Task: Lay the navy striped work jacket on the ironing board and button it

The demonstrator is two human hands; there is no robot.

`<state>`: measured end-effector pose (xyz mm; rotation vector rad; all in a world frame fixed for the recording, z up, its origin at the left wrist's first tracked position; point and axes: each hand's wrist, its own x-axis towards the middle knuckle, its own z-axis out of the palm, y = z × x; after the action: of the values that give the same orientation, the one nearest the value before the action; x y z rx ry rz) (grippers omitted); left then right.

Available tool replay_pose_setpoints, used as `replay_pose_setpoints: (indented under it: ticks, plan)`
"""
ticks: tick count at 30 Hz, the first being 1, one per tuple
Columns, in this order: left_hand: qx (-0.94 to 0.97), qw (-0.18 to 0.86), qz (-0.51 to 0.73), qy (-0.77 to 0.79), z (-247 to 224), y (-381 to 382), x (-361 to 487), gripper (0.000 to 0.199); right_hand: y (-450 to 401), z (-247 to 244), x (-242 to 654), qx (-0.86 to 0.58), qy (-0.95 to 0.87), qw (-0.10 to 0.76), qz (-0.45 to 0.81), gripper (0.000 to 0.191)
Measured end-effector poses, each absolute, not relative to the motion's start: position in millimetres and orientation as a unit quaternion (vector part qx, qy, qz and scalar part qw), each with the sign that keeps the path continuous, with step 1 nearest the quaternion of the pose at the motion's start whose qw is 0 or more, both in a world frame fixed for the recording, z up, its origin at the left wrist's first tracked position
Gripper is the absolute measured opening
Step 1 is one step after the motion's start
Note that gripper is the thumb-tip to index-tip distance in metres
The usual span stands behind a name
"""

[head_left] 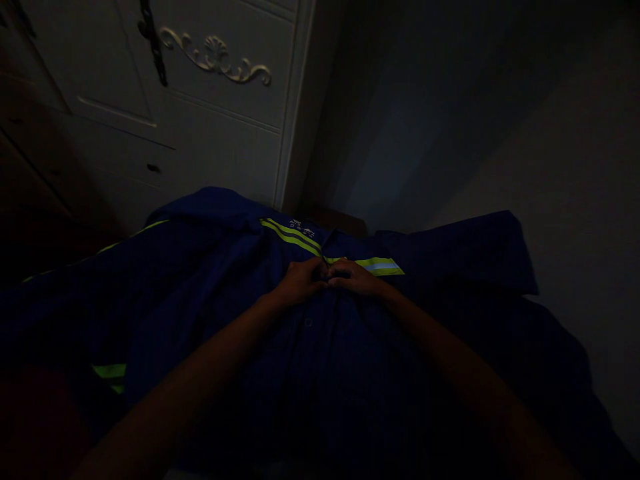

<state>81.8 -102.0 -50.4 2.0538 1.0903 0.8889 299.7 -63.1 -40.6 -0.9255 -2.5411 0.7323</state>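
Note:
A dark blue work jacket [230,267] with yellow-green reflective strips lies spread out before me, its sleeves reaching to both sides. My left hand [303,279] and my right hand [353,275] meet at the front opening, level with the chest strip [293,235]. Both hands have their fingers closed, pinching the jacket's front edges, with the fingertips nearly touching. Whatever small part lies between the fingertips is hidden. Below the hands a round button [309,323] shows on the placket. White lettering [303,227] sits above the left strip.
A white cabinet [225,147] with carved scroll trim and a dark handle [153,40] stands behind the jacket at the left. A plain wall [565,153] rises at the right. The room is very dim, and a dark reddish surface [40,420] shows at lower left.

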Motion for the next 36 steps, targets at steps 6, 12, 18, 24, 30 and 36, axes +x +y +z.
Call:
replay_pose_setpoints:
  ticks: [6, 12, 18, 24, 30, 36]
  plan:
    - [0.776, 0.327, 0.349, 0.412, -51.3, -101.5, 83.3, 0.026, -60.4, -45.6, 299.0, -0.350, -0.881, 0.169, 0.271, 0.025]
    - [0.755, 0.362, 0.383, 0.390, -57.9, -94.6, 82.8, 0.019, -70.7, -44.1, 293.0, -0.352, -0.907, 0.193, 0.130, 0.022]
    - [0.756, 0.358, 0.386, 0.389, -61.8, -90.3, 82.3, 0.020, -75.6, -40.9, 291.5, -0.340, -0.902, 0.249, 0.097, 0.021]
    - [0.811, 0.243, 0.328, 0.420, -52.1, -99.3, 81.5, 0.028, -69.6, -44.7, 294.2, -0.337, -0.879, 0.309, 0.134, 0.024]
    - [0.849, 0.119, 0.248, 0.451, -38.1, -109.8, 78.8, 0.026, -68.2, -48.1, 295.6, -0.353, -0.882, 0.289, 0.120, 0.025]
    - [0.848, 0.132, 0.235, 0.457, -36.1, -111.5, 78.8, 0.026, -68.3, -46.0, 293.4, -0.429, -0.853, 0.250, 0.160, 0.025]
